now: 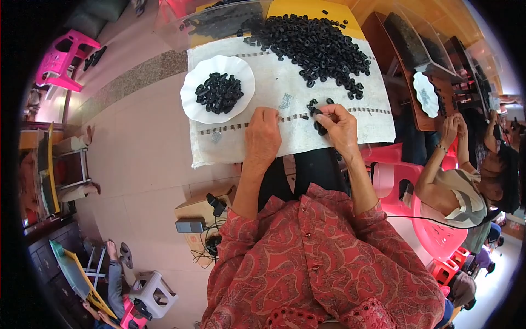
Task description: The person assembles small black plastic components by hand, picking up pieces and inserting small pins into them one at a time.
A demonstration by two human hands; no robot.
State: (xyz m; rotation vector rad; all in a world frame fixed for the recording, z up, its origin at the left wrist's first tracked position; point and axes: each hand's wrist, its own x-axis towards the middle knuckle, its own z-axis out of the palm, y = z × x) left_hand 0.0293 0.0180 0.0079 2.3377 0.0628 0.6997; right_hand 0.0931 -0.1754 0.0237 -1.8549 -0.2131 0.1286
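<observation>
My left hand rests at the near part of a white cloth, its fingers curled closed. Whatever it may hold is hidden. To the right of it, my right hand pinches a small black part between thumb and fingers. A few similar loose parts lie around those fingertips. Beyond my hands spreads a big heap of small black oval, ring-like parts, partly on the cloth. On the left a white scalloped plate carries a smaller pile of the same parts.
A clear plastic bin stands at the far left edge of a yellow surface. At the right, a co-worker sits at a brown table with another white plate. Pink chairs and a cardboard box with cables are nearby.
</observation>
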